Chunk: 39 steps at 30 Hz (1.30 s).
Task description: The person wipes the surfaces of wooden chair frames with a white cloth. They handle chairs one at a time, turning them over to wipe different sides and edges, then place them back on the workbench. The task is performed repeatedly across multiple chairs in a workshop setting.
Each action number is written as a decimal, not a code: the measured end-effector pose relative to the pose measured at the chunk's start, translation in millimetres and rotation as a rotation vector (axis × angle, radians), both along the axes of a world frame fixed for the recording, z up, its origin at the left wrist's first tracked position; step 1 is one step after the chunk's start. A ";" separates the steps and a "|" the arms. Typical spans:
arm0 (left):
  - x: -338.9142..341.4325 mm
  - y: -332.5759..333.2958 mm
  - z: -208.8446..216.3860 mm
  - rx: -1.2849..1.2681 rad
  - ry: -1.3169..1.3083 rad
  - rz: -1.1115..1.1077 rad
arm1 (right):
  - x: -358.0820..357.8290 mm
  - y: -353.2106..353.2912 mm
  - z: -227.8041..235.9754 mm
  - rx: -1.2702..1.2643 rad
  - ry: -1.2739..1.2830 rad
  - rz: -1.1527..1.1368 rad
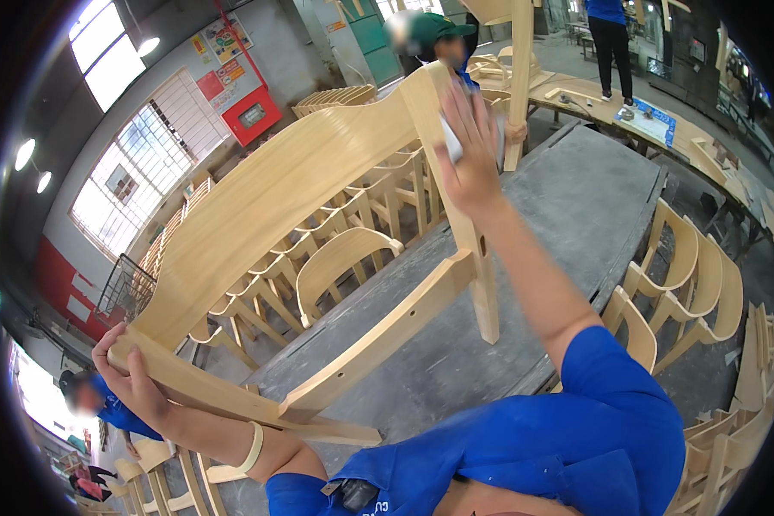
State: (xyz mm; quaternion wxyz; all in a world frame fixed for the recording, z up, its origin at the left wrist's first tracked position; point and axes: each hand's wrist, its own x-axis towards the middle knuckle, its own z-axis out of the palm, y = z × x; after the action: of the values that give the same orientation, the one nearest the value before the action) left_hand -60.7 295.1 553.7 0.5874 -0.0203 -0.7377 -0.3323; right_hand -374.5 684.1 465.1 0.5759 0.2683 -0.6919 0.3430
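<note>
A pale wooden chair frame stands tilted on the grey worktable (576, 198), with a broad curved backrest board (275, 189) between two posts and a lower rail (383, 340) with small holes. My left hand (133, 378) is wrapped round the end of the left post (206, 378), next to the backrest's corner. Up at the top of the right post (463, 228), my right hand (473, 168) presses a pale folded sheet (450, 138) against the wood. Its fingers are long over the sheet and slightly blurred; whether the sheet is sandpaper or cloth I cannot tell.
Several similar chair frames (344, 267) are lined up beyond the table. More curved chair parts (679, 267) stand at the right. A co-worker in a green cap (443, 34) is across the table, near another wooden post (520, 77). Another person (116, 404) is at the left.
</note>
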 end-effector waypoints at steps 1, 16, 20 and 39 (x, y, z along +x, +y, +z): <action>-2.2 -2.2 0.2 0.002 -0.004 0.003 | -11.9 -2.2 18.4 0.008 0.008 -0.047; -21.0 -15.6 -0.1 -0.002 -0.022 0.024 | -16.6 -7.5 20.5 0.017 0.089 -0.010; -24.8 -18.3 -0.7 0.017 -0.017 -0.003 | 8.0 -4.9 5.3 -0.003 0.066 0.012; -36.9 -15.8 2.4 -0.008 -0.064 0.097 | -12.0 -13.5 25.9 0.093 0.024 -0.115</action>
State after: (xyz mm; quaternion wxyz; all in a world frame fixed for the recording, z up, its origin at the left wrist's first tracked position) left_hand -97.6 279.2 556.1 0.5788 0.0237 -0.7575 -0.3012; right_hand -386.6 670.6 491.0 0.5898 0.2590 -0.7143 0.2735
